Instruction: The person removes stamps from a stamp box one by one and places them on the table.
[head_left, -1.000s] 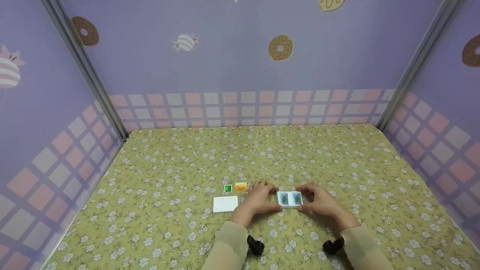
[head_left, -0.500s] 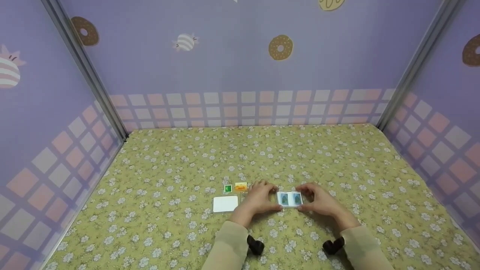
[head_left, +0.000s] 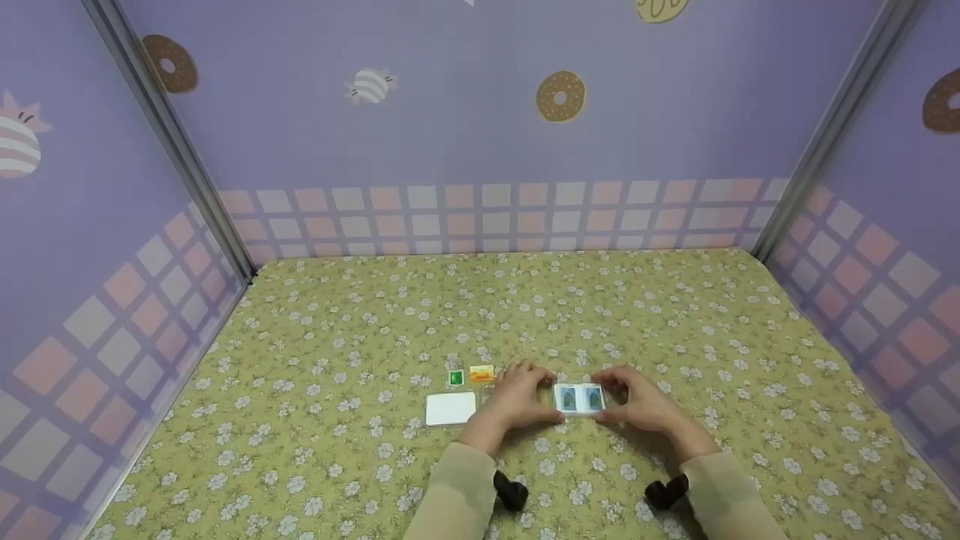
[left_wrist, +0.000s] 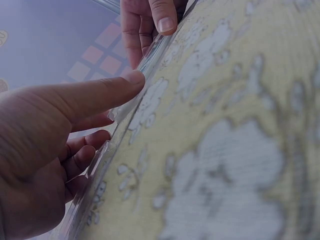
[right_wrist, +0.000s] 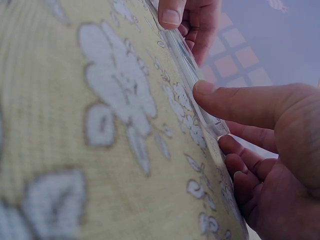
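Note:
A white card (head_left: 578, 399) with two matching blue pictures like stamps lies flat on the flowered cloth in the head view, in a clear plastic sleeve. My left hand (head_left: 516, 397) grips its left end, thumb at the near corner and forefinger at the far one. At the right end my right hand (head_left: 643, 403) holds it the same way. Both wrist views show the clear sleeve (left_wrist: 152, 60) edge-on, low over the cloth, with the thumbs on its near side. The other fingers of the right hand (right_wrist: 280, 145) are curled beside the sleeve.
Left of my left hand lies a blank white card (head_left: 451, 409) in a clear sleeve. Just beyond it are a small green stamp-like piece (head_left: 456, 377) and a yellow-orange one (head_left: 481, 373). Purple walls (head_left: 480, 135) enclose the cloth-covered table (head_left: 360, 315) at back and sides.

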